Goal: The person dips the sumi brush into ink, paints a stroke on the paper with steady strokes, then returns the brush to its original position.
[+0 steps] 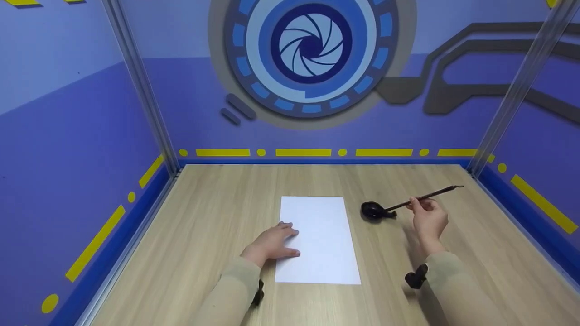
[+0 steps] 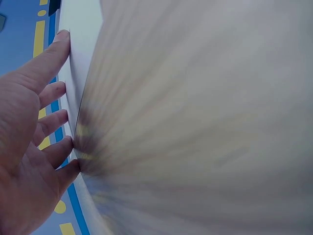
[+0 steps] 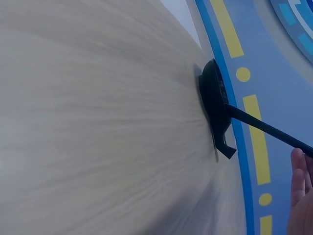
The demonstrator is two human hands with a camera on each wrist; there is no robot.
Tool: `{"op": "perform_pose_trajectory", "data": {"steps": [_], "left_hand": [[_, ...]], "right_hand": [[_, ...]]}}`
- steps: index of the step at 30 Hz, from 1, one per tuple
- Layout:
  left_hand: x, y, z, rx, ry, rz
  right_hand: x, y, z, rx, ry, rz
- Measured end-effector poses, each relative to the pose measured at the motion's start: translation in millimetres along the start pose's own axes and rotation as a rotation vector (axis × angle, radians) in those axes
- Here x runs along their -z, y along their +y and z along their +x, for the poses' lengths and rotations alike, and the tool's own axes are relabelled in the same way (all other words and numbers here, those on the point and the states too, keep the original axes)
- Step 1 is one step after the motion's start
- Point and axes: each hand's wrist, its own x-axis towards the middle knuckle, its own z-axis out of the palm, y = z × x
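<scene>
Paper [image 1: 321,235]: white sheet, middle of head frame, flat on table [image 1: 213,203].
Brush [image 1: 435,194]: dark, slants toward upper right; lower end at black dish [image 1: 372,211], tip hidden.
Black dish: right of paper, near it, on table.
Left hand [image 1: 273,242]: lower centre of head frame, fingers spread, resting on paper's left side.
Right hand [image 1: 429,219]: right of centre, fingers pinching brush shaft partway up.

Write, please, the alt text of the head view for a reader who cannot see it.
A person's right-hand grip holds a slender dark stick whose lower end meets a small black dish; the left-hand grip rests on the left edge of a blank white sheet. Sheet and dish lie on a wood-grain table.
</scene>
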Motion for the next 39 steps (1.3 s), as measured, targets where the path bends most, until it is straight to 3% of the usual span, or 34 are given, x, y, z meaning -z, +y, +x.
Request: {"op": "perform_pose_trajectory", "data": {"steps": [8, 18, 31, 39], "left_hand": [[-0.1, 0.8, 0.2, 0.009, -0.003, -0.010], [-1.3, 0.8, 0.6, 0.024, 0.000, 0.006], [-1.9, 0.1, 0.9, 0.015, 0.001, -0.013], [-1.8, -0.3, 1.5, 0.006, 0.010, -0.008]], "right_hand": [[4, -9, -0.9, 0.095, 0.056, 0.008], [-5, -15, -2.4, 0.142, 0.025, 0.049], [1, -5, -2.6, 0.078, -0.034, -0.006], [9, -4, -1.5, 0.092, -0.044, 0.013]]}}
